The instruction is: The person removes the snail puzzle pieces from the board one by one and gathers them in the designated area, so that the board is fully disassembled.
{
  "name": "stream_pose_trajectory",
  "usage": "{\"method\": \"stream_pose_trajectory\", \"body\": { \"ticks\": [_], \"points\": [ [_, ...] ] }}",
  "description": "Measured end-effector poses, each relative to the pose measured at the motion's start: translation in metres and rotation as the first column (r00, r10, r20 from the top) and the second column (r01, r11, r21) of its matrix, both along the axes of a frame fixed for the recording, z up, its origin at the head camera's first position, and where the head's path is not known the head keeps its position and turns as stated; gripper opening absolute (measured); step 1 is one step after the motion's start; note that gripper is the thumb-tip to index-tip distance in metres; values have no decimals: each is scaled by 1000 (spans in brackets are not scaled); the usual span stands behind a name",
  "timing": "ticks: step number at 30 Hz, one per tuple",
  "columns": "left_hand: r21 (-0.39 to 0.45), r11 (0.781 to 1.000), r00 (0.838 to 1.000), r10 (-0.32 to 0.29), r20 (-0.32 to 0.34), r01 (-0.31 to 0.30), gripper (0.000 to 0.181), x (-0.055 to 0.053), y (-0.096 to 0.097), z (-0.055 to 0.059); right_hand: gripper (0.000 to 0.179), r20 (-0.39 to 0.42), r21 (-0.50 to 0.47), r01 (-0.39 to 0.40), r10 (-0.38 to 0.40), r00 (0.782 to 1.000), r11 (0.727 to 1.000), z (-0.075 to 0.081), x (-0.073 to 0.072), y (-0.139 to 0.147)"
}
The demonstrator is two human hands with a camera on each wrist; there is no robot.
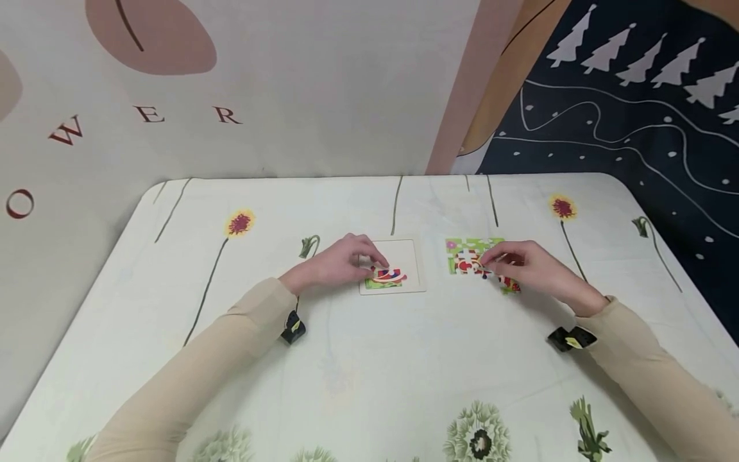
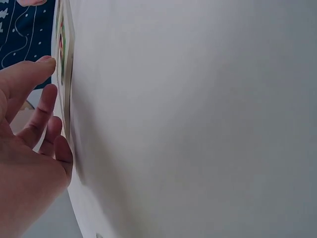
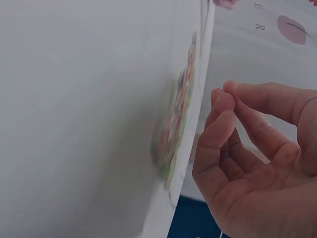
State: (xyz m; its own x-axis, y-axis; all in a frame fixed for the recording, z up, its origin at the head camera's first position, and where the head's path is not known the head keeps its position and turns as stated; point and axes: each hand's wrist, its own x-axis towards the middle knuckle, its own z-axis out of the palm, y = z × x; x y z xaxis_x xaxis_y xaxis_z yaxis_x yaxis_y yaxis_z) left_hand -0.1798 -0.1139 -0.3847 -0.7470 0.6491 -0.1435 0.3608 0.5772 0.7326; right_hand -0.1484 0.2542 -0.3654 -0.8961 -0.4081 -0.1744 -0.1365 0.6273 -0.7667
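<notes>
A shallow white square puzzle tray [image 1: 407, 256] lies near the table's middle, with a few joined pieces [image 1: 388, 277] in red, white and green along its near edge. My left hand [image 1: 349, 260] lies over the tray's left side, its fingers loosely bent and its thumb by the pieces; in the left wrist view nothing is gripped by that hand [image 2: 29, 119]. To the right is a patch of colourful jigsaw pieces [image 1: 462, 253], green with red and white. Above them hovers my right hand [image 1: 528, 266]. In the right wrist view this hand's [image 3: 257, 148] thumb and fingertips come close together, no piece visible between them.
A white cloth printed with flowers and stems covers the table [image 1: 358, 359]. Behind it hangs a pale wall cloth [image 1: 323, 83] with letters, and a dark blue part [image 1: 606, 122] with white trees at the right. Small black devices [image 1: 293, 327] are strapped to both wrists.
</notes>
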Motion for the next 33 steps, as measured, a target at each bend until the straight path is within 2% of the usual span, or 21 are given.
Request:
{"method": "stream_pose_trajectory", "body": {
  "ticks": [6, 13, 21, 27, 33],
  "points": [
    [-6, 1000, 999, 25, 25, -25, 27, -2, -8, -1, 17, 21, -31, -22, 22, 1000, 999, 0, -5, -19],
    [15, 1000, 999, -19, 32, 19, 28, -5, -11, -5, 16, 17, -43, -49, 50, 999, 998, 1, -9, -42],
    [38, 997, 995, -69, 69, 66, 27, -10, -13, -7, 20, -19, -52, -135, 134, 991, 989, -2, -14, -66],
    [34, 997, 993, -76, 87, 74, 27, -11, -15, -9, 20, 12, -59, -177, 178, 984, 982, -4, -19, -80],
    [41, 995, 994, -94, 63, 92, 26, -12, -15, -9, 21, 32, -56, -218, 220, 975, 974, -5, -22, -91]
  ]
}}
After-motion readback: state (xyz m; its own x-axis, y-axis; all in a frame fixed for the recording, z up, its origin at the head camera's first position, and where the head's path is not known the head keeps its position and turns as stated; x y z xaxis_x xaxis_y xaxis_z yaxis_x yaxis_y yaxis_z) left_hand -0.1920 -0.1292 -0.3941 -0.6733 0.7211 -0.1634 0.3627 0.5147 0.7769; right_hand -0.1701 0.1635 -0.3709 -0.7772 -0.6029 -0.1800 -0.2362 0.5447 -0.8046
